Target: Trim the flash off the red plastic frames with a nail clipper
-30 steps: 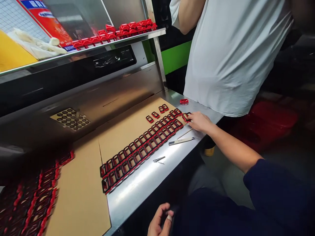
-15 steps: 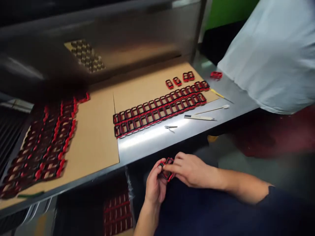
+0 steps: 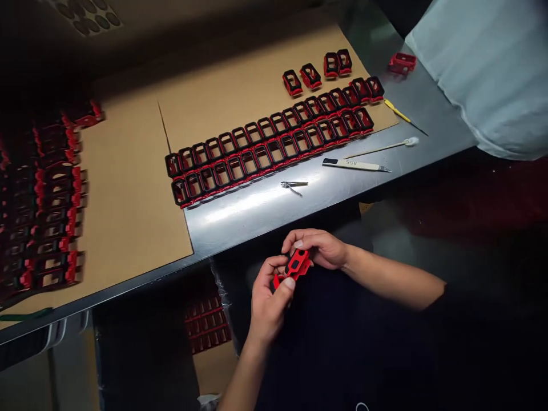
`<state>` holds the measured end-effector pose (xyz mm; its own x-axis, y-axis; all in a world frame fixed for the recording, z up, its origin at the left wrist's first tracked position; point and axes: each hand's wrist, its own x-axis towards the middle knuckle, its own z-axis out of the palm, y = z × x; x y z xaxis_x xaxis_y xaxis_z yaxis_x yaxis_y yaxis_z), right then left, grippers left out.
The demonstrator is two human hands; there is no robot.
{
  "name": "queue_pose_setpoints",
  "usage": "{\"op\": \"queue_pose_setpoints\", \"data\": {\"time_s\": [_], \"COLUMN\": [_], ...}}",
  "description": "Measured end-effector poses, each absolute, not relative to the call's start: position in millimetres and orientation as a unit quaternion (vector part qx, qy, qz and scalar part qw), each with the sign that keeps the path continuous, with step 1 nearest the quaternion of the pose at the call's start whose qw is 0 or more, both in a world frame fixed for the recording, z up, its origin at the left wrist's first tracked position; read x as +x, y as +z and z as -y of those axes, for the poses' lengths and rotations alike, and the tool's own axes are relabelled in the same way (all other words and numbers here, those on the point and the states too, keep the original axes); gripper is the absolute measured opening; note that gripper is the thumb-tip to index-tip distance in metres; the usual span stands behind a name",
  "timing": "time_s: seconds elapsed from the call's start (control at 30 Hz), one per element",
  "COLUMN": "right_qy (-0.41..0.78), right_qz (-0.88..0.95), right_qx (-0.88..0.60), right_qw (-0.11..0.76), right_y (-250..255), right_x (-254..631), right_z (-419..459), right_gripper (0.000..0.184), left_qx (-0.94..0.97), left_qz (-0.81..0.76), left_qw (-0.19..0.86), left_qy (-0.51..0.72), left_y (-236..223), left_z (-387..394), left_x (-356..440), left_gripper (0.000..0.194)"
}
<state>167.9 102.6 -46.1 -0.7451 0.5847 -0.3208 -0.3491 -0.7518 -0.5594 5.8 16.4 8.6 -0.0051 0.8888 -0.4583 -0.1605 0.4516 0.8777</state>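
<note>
Below the table's front edge, both my hands hold one small red and black plastic frame [image 3: 295, 267]. My left hand [image 3: 268, 299] grips its lower end, thumb on top. My right hand [image 3: 319, 248] pinches its upper end with curled fingers. On the cardboard sheet [image 3: 222, 108] above lie two long rows of the same frames [image 3: 274, 149], side by side. A few more frames [image 3: 317, 71] stand apart behind the rows.
On the steel table [image 3: 265, 208] lie a knife blade [image 3: 354, 165], tweezers [image 3: 293, 184], a swab stick [image 3: 385, 147] and a yellow tool [image 3: 402, 117]. More frames [image 3: 47, 194] fill the left. A person in a white shirt [image 3: 483, 68] stands at the right. A box of frames [image 3: 208, 322] sits under the table.
My right hand left the row end and came down to my left hand with a frame. My view tilted down; the frame has turned its red side up.
</note>
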Motion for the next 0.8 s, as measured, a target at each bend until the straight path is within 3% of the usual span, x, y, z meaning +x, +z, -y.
{"op": "queue_pose_setpoints", "data": {"time_s": [0.13,0.3,0.4,0.53,0.8], "right_qy": [0.919,0.898,0.835,0.816,0.848], "right_qz": [0.198,0.222,0.314,0.391,0.375], "right_qx": [-0.206,-0.258,-0.332,-0.339,-0.325], "right_qw": [0.272,0.279,0.307,0.258,0.187], "right_y": [-42,-33,-26,-15,-8], "right_x": [158,162,176,197,200], "right_z": [-101,-98,-96,-90,-80], "right_gripper": [0.033,0.048,0.046,0.039,0.034], "left_qx": [0.551,0.670,0.687,0.694,0.676], "left_qz": [-0.604,-0.561,-0.553,-0.544,-0.564], "left_qw": [0.482,0.366,0.325,0.313,0.363], "left_qy": [0.314,0.320,0.343,0.353,0.307], "left_y": [20,22,15,7,7], "left_z": [-16,-15,-12,-9,-6], "left_x": [9,4,2,1,1], "left_gripper": [0.010,0.007,0.005,0.006,0.011]}}
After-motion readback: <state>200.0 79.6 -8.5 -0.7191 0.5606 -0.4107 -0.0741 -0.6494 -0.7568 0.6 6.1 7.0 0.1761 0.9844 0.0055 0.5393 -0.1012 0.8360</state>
